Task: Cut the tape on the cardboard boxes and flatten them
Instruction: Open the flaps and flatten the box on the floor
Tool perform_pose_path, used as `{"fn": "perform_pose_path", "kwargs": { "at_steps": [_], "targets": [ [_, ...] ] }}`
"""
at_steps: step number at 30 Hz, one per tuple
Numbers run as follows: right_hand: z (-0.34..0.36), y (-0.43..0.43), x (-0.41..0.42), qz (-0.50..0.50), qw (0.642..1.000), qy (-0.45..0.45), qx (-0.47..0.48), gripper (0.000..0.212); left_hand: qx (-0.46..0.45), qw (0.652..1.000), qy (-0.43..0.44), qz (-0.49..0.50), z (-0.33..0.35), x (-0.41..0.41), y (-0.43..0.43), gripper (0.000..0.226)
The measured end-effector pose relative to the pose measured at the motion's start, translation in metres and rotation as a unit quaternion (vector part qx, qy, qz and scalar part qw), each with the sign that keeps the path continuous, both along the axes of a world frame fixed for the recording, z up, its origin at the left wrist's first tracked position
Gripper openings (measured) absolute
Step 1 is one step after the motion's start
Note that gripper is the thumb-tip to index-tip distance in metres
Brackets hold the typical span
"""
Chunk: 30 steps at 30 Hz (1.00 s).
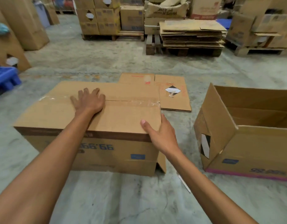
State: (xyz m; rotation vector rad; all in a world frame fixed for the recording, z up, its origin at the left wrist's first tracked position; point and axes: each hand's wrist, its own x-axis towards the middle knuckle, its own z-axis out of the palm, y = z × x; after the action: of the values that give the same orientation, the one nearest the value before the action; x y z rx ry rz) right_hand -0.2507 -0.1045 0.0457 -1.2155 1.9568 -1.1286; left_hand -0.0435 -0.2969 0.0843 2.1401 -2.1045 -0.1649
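Fingers [86, 92] of my left hand [88, 101] are spread and lie flat on the top of the sealed box [91, 120], the palm directly over the centre seam. My right hand [160, 133] is open at the near right corner of the same box: thumb on the top panel, remaining fingers wrapped down the right side. Neither hand holds a tool.

Progress, as judged from this view:
- Sealed box: stands on the concrete floor [139, 199] directly in front of me. Clear tape [139, 102] runs along the seam; whether it has been slit I cannot tell. To the right of my left hand the seam shows as a thin dark line. The box is not yet flattened.
- Flattened box [171, 94]: lies flat on the floor just behind the sealed box's far right corner. I count this one as done.
- Open box [246, 131]: stands to the right of the sealed box, a strip of floor between them, top flaps up, not flattened.
- A thin white object [184, 183] lies on the floor by the sealed box's near right corner; possibly the cutter, not confirmed.

Orientation: the sealed box's long axis runs left to right across my view, the seam parallel to it. The printing on the near face reads upside down, so the box appears inverted, bottom upward.

Assessment: one box finished, at least two outstanding.
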Motion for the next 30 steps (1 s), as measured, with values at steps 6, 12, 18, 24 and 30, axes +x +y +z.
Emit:
{"fn": "perform_pose_path", "kwargs": {
  "at_steps": [6, 12, 18, 24, 30],
  "targets": [
    [0.030, -0.054, -0.057, 0.008, 0.996, 0.075, 0.044, 0.060, 0.022, 0.948, 0.058, 0.312, 0.012, 0.108, 0.006, 0.104],
    [0.044, -0.102, -0.066, -0.063, 0.997, -0.009, 0.050, 0.035, -0.101, 0.925, 0.245, 0.272, -0.001, 0.085, 0.046, 0.066],
    [0.062, -0.096, -0.117, 0.055, 0.840, -0.522, -0.138, 0.018, -0.048, 0.647, 0.752, 0.118, 0.015, 0.112, 0.066, 0.058],
    [0.062, -0.085, -0.161, 0.349, 0.911, -0.211, 0.051, 0.054, 0.281, 0.885, 0.368, -0.046, 0.039, 0.149, 0.081, 0.075],
    [0.073, -0.095, -0.119, 0.397, 0.850, 0.249, 0.240, 0.101, 0.359, 0.927, -0.106, -0.009, 0.074, 0.072, 0.062, 0.112]
  ]
}}
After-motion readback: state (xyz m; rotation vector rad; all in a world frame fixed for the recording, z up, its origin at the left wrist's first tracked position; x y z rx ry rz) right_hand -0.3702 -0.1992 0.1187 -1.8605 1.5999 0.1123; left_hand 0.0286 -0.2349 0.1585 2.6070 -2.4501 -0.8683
